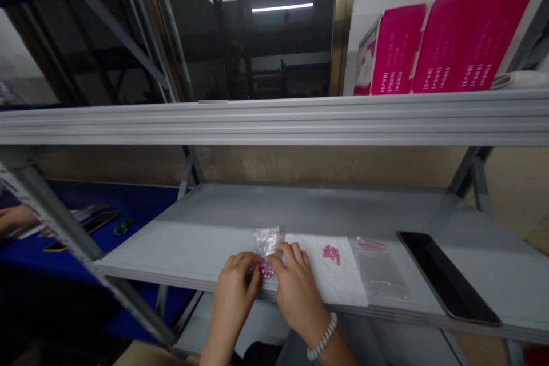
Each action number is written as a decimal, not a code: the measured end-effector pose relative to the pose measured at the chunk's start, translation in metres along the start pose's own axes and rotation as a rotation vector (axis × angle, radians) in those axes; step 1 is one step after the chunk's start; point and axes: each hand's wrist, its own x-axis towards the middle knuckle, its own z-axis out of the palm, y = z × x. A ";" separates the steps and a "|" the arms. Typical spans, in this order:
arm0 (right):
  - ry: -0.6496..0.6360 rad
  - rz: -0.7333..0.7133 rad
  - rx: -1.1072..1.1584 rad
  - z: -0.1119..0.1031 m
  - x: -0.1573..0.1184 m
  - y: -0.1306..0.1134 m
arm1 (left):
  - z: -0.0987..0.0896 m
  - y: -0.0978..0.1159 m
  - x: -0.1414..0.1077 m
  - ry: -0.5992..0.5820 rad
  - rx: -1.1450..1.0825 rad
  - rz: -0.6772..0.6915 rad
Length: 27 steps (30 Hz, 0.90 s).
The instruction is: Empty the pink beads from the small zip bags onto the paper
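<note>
A small clear zip bag (267, 240) lies near the front edge of the grey shelf, with pink beads (266, 271) at its lower end. My left hand (238, 280) pinches the bag's lower left side beside the beads. On the bag's right side rests my right hand (294, 280), thumb and fingers bent over the plastic; a beaded bracelet is on that wrist. A white sheet (343, 283) lies to the right, bearing a small cluster of pink beads (331, 254). Next to it is a larger clear zip bag (381, 269), lying flat.
A black phone or tablet (448, 277) lies on the shelf at right. Above runs a grey shelf beam (274, 121) with magenta boxes (454, 46) on it. At left, another person's hand (17, 219) is over a blue table (141, 203).
</note>
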 end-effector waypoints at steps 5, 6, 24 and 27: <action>0.202 0.249 0.506 -0.013 -0.011 0.013 | 0.000 0.011 -0.002 0.260 -0.125 -0.006; 0.194 0.351 0.657 -0.018 -0.011 0.015 | -0.001 0.017 -0.003 0.305 -0.160 0.007; 0.019 0.699 1.136 -0.086 -0.046 0.035 | -0.010 0.050 -0.013 0.066 -0.444 0.358; -0.037 0.682 1.085 -0.089 -0.051 0.038 | -0.008 0.050 -0.015 0.049 -0.468 0.349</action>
